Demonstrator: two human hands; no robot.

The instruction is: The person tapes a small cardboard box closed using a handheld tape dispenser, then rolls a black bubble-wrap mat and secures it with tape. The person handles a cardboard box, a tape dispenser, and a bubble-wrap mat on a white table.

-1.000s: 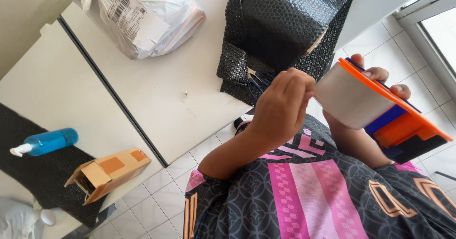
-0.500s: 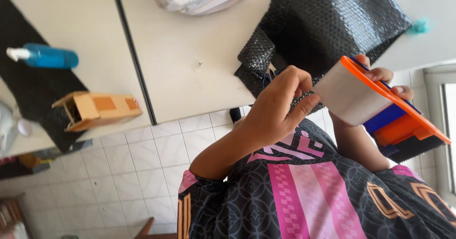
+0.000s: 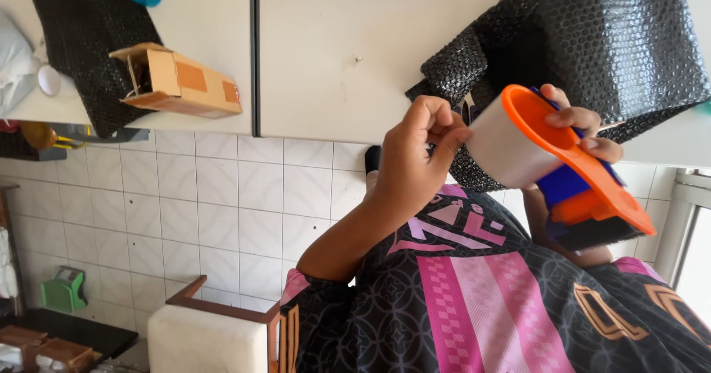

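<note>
Right hand (image 3: 581,132) wrapped round orange tape dispenser (image 3: 578,169); left hand (image 3: 415,158) pinching the tape roll (image 3: 500,147) edge, black bubble wrap (image 3: 592,40) on tabletop (image 3: 333,54) just behind

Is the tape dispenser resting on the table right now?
No: the tape dispenser is held up off the table in one hand, while the other hand pinches at the tape roll.
</note>
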